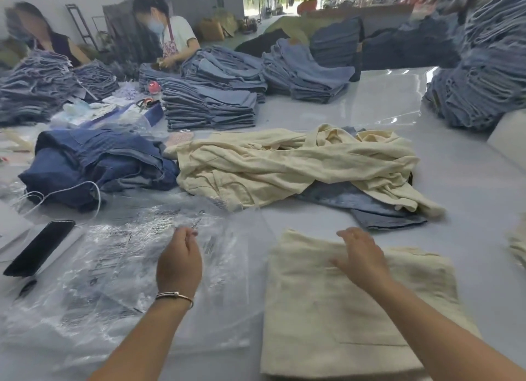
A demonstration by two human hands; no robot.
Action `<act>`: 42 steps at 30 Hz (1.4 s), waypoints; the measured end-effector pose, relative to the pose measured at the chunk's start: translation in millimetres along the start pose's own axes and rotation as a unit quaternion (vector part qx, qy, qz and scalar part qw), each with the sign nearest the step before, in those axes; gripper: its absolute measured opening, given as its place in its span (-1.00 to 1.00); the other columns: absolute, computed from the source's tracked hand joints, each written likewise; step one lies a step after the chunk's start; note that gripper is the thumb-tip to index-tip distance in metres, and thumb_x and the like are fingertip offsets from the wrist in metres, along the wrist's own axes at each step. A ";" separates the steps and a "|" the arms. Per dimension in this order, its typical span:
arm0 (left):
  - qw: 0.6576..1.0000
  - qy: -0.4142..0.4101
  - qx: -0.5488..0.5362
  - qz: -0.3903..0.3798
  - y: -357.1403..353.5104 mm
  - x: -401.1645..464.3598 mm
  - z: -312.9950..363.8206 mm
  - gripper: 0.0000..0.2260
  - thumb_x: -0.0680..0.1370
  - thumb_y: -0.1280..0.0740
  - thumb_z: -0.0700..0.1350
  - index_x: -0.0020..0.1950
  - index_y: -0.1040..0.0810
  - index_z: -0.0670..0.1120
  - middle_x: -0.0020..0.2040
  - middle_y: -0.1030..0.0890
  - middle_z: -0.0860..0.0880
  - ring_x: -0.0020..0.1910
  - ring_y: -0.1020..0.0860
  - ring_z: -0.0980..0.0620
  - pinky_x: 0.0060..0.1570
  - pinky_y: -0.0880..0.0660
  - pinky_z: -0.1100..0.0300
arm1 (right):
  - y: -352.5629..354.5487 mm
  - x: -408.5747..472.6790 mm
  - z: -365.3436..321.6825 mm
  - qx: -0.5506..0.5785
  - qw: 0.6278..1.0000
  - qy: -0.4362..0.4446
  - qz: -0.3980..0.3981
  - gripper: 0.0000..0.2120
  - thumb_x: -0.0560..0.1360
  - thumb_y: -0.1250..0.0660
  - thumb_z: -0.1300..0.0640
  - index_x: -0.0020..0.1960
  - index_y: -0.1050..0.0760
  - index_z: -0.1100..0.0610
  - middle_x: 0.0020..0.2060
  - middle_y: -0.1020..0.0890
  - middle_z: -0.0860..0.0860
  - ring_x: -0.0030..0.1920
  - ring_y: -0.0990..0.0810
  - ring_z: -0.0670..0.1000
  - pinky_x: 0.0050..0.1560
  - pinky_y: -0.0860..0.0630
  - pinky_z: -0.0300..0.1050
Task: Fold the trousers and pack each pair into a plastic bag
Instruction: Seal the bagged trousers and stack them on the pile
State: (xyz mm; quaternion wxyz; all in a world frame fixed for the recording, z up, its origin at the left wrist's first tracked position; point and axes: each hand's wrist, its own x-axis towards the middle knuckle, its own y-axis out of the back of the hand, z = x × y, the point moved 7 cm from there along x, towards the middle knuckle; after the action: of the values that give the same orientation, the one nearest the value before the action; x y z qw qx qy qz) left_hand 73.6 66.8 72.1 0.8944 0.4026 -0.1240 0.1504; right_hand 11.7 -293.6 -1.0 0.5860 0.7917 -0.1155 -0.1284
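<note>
A folded pair of cream trousers lies flat on the white table in front of me. My right hand rests on its upper part with loosely bent fingers. To its left a stack of clear printed plastic bags is spread out. My left hand hovers over the bags, its fingers curled at the top sheet's edge; whether it pinches the plastic is unclear. Behind the folded pair lies a heap of unfolded cream trousers on top of blue denim.
A dark phone lies at the left by a white cable. A heap of dark blue jeans sits behind the bags. Tall stacks of folded jeans fill the far table, where two people work. More stacks rise at the right.
</note>
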 end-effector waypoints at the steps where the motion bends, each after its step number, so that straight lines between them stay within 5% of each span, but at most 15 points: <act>1: 0.999 -0.045 0.001 -0.005 -1.9 -2.9 12.8 -0.88 0.62 -0.20 -0.19 0.01 -0.54 -0.12 -0.35 -0.52 -0.01 -0.39 -0.48 -0.09 -0.42 -0.29 0.16 | 1.0 10.3 4.2 -0.034 0.999 0.015 -0.019 -0.21 0.43 -0.37 -0.23 0.52 -0.13 0.01 0.52 -0.14 0.04 0.52 -0.08 0.08 0.44 -0.16 0.04; 3: 0.990 -0.119 -0.007 -0.078 -22.1 -24.4 33.8 -0.93 0.60 -0.27 -0.15 0.01 -0.54 -0.10 -0.45 -0.44 0.08 -0.44 -0.49 -0.04 -0.43 -0.32 0.16 | -8.4 28.2 10.0 -0.090 0.991 0.046 -0.091 0.03 0.33 -0.37 -0.37 0.57 0.08 -0.01 0.56 0.04 0.01 0.55 0.09 0.08 0.49 0.04 0.09; 5: 0.971 -0.145 -0.011 -0.192 -54.5 -54.7 42.7 -0.86 0.56 -0.34 -0.04 0.08 -0.53 -0.05 -0.48 -0.36 0.10 -0.45 -0.44 0.12 -0.38 -0.31 0.19 | -19.5 40.7 13.7 -0.126 0.976 0.063 -0.163 0.09 0.23 -0.39 -0.44 0.55 -0.03 0.04 0.52 -0.13 0.04 0.52 -0.07 0.11 0.46 -0.07 0.08; 7: 0.948 -0.141 0.025 -0.285 -89.2 -82.2 40.5 -0.72 0.54 -0.32 0.14 0.17 -0.46 0.05 -0.43 -0.34 0.11 -0.34 -0.50 0.10 -0.32 -0.29 0.23 | -25.3 49.5 15.9 -0.154 0.966 0.076 -0.194 -0.10 0.12 -0.41 -0.47 0.25 -0.36 0.07 0.21 -0.41 0.05 0.25 -0.38 0.10 0.16 -0.35 -0.05; 9: 0.928 -0.127 0.085 -0.339 -115.9 -99.6 33.5 -0.62 0.51 -0.28 0.26 0.24 -0.37 0.13 -0.30 -0.45 0.12 -0.14 -0.56 0.06 -0.22 -0.35 0.23 | -26.9 54.0 14.7 -0.156 0.963 0.092 -0.199 -0.26 0.05 -0.41 -0.48 -0.03 -0.37 0.03 -0.03 -0.37 -0.01 -0.02 -0.39 0.01 -0.09 -0.35 -0.12; 11: 0.919 -0.090 0.107 -0.368 -133.7 -106.6 22.8 -0.56 0.47 -0.31 0.28 0.26 -0.34 0.16 -0.11 -0.59 0.05 -0.04 -0.58 0.02 -0.11 -0.40 0.18 | -27.4 55.7 11.6 -0.135 0.964 0.109 -0.200 -0.30 0.05 -0.43 -0.43 -0.05 -0.42 0.05 -0.06 -0.33 -0.03 -0.06 -0.36 -0.01 -0.12 -0.41 -0.12; 15: 0.927 -0.021 0.068 -0.368 -143.5 -105.0 0.8 -0.58 0.42 -0.39 0.27 0.17 -0.35 0.17 -0.32 -0.49 0.05 -0.32 -0.48 0.08 -0.34 -0.30 0.17 | -25.1 44.6 -1.6 -0.111 0.963 0.144 -0.198 -0.61 0.23 -0.45 -0.16 -0.13 -0.35 -0.01 -0.08 -0.50 -0.02 -0.11 -0.44 0.04 -0.24 -0.32 -0.13; 17: 0.933 -0.013 0.062 -0.354 -143.3 -101.0 -6.1 -0.60 0.39 -0.42 0.27 0.09 -0.32 0.21 -0.37 -0.47 0.07 -0.39 -0.44 0.18 -0.39 -0.31 0.22 | -19.4 34.7 -5.2 -0.108 0.970 0.154 -0.155 -0.68 0.31 -0.37 -0.06 -0.03 -0.33 -0.02 -0.07 -0.56 0.00 -0.06 -0.52 0.11 -0.24 -0.30 -0.13; 20: 0.934 -0.018 0.055 -0.353 -147.5 -98.3 -9.3 -0.58 0.37 -0.44 0.25 0.05 -0.26 0.28 -0.37 -0.52 0.05 -0.40 -0.47 0.24 -0.39 -0.37 0.23 | -10.0 7.9 -7.1 -0.118 0.969 0.194 -0.096 -0.35 0.43 -0.30 0.00 0.45 -0.11 -0.07 -0.08 -0.59 0.00 -0.09 -0.55 0.12 -0.18 -0.34 -0.08; 22: 0.932 -0.029 0.058 -0.357 -150.3 -97.9 -9.1 -0.58 0.38 -0.43 0.25 0.07 -0.26 0.29 -0.38 -0.52 0.03 -0.42 -0.48 0.22 -0.44 -0.35 0.23 | -3.7 -15.8 -11.6 -0.123 0.955 0.245 -0.116 -0.17 0.45 -0.30 -0.04 0.50 0.17 -0.32 -0.10 -0.52 -0.04 -0.14 -0.46 0.04 -0.09 -0.30 -0.08; 26: 0.932 -0.034 0.062 -0.356 -152.6 -96.2 -11.3 -0.57 0.38 -0.42 0.27 0.10 -0.30 0.22 -0.36 -0.53 0.08 -0.36 -0.52 0.14 -0.43 -0.33 0.20 | -11.2 -64.6 -10.9 -0.178 0.912 0.279 -0.243 0.03 0.11 -0.39 -0.50 0.48 -0.06 -0.30 0.31 -0.32 0.09 0.26 -0.30 0.14 0.40 -0.12 0.17; 30: 0.935 -0.037 0.059 -0.346 -151.8 -97.2 -12.3 -0.57 0.37 -0.39 0.32 0.09 -0.33 0.20 -0.34 -0.55 0.08 -0.34 -0.53 0.14 -0.41 -0.35 0.20 | -41.4 -108.0 -12.1 -0.271 0.883 0.287 -0.253 0.26 0.08 -0.48 -0.42 0.55 0.12 -0.05 0.47 0.27 0.38 0.48 0.26 0.39 0.39 0.34 0.39; 35: 0.930 -0.030 0.044 -0.364 -149.2 -96.9 -8.7 -0.58 0.39 -0.42 0.27 0.09 -0.34 0.17 -0.33 -0.53 0.04 -0.36 -0.51 0.08 -0.37 -0.35 0.16 | -52.4 -116.1 -5.9 -0.275 0.902 0.273 -0.188 0.16 0.18 -0.51 -0.22 0.54 0.13 -0.05 0.41 0.42 0.35 0.47 0.30 0.39 0.42 0.28 0.33; 39: 0.942 -0.041 0.011 -0.333 -129.4 -86.1 -5.2 -0.83 0.50 -0.39 0.12 -0.02 -0.46 0.11 -0.43 -0.44 0.06 -0.46 -0.39 0.15 -0.43 -0.25 0.21 | -41.0 -95.2 -0.3 -0.228 0.930 0.244 -0.153 -0.08 0.27 -0.41 -0.01 0.49 0.01 -0.17 0.49 0.11 0.32 0.42 -0.08 0.30 0.43 -0.07 0.18; 42: 0.961 -0.048 -0.019 -0.273 -101.1 -71.0 -8.7 -0.87 0.59 -0.28 0.03 -0.15 -0.53 0.07 -0.43 -0.48 0.02 -0.43 -0.44 0.07 -0.39 -0.30 0.15 | -23.4 -69.9 4.6 -0.197 0.952 0.207 -0.108 -0.21 0.34 -0.33 0.03 0.47 -0.05 -0.22 0.21 -0.41 0.13 0.17 -0.33 0.18 0.20 -0.35 0.03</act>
State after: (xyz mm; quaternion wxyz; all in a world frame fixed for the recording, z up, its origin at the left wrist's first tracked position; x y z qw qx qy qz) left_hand 46.1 -2.4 -26.9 0.9020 0.4108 -0.0549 -0.1212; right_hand -54.9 -267.7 -19.9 0.7236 0.6778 0.1224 -0.0446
